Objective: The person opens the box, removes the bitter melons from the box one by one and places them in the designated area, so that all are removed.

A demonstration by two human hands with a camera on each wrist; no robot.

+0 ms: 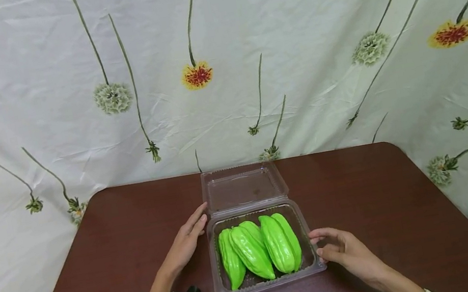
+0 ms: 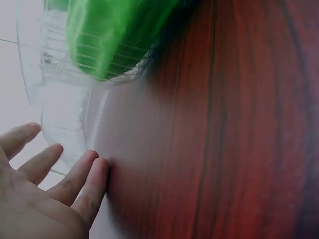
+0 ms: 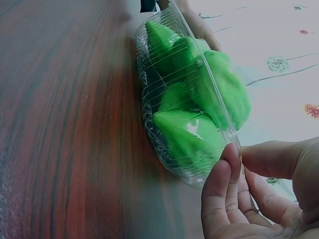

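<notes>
Both hands flank the clear box (image 1: 267, 285) holding green gourds (image 1: 258, 248).

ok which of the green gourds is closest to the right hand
The rightmost green gourd, lying against the container wall beside the right hand; the others sit further left.

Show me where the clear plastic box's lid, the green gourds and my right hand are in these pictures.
lid (image 1: 243, 190): head view, middle of the open, flat-lying panel.
green gourds (image 1: 258, 248): head view, on a middle gourd in the box.
right hand (image 1: 346, 248): head view, back of the hand, by the box's right edge.
</notes>
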